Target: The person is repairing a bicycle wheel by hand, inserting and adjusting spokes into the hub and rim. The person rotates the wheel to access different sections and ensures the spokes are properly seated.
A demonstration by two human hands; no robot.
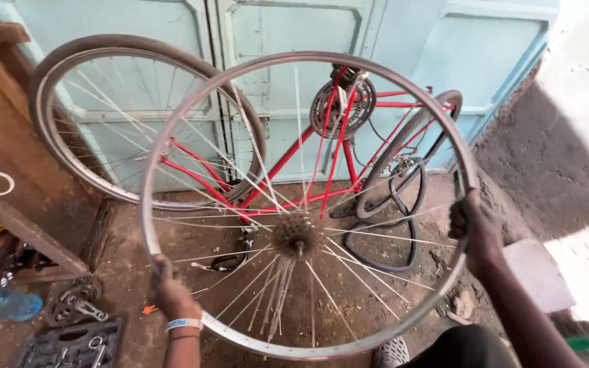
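Observation:
I hold a bare bicycle wheel rim (192, 102) with silver spokes and a rusty sprocket cluster (294, 235) at its hub. My left hand (170, 289) grips the rim at the lower left; a light wristband sits on that wrist. My right hand (473, 221) grips the rim at the right side. The wheel is upright in front of me, tilted slightly.
A red bicycle frame (288, 157) lies upside down against a pale blue door (403, 41), with a tyred wheel (69, 75) at left. A black inner tube (403, 232) lies on the dirt floor. A tool case (69, 344), plastic bottle (1, 303) and wooden bench (8, 170) stand left.

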